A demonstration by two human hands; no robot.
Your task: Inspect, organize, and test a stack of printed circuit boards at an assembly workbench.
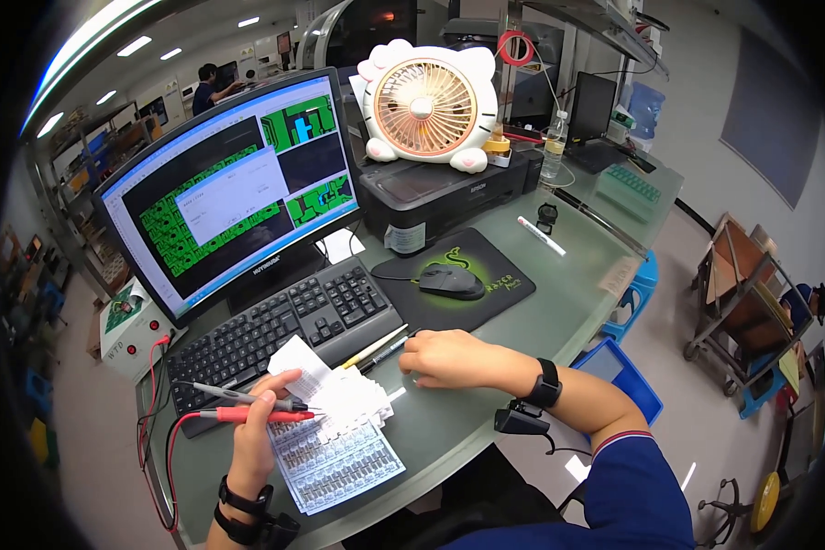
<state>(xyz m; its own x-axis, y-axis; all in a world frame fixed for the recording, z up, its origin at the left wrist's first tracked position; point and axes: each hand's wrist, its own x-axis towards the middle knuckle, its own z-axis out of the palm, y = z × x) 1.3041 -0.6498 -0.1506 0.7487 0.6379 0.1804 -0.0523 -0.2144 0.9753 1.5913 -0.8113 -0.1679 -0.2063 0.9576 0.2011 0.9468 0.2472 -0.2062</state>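
My left hand (255, 431) is closed around a pair of test probes, a red one (238, 415) and a grey one (234, 394), their tips pointing right. A white paper slip (301, 365) stands against its fingers, above a pile of loose white slips (357, 401). Partly under that pile lies a pale panel of small circuit boards (344, 477). My right hand (449, 359) hovers at or rests on the table with curled fingers, beside a dark pen (385, 355) and a yellowish pen (373, 346). Its fingertips are turned away, so whatever they pinch is hidden.
Beyond my hands are a black keyboard (289, 307), a mouse (451, 281) on a mat (500, 293), and a monitor (238, 183). A cat-shaped fan (426, 105) sits on a printer (449, 197). Probe leads run to a white box (137, 335). A blue bin (628, 371) stands right.
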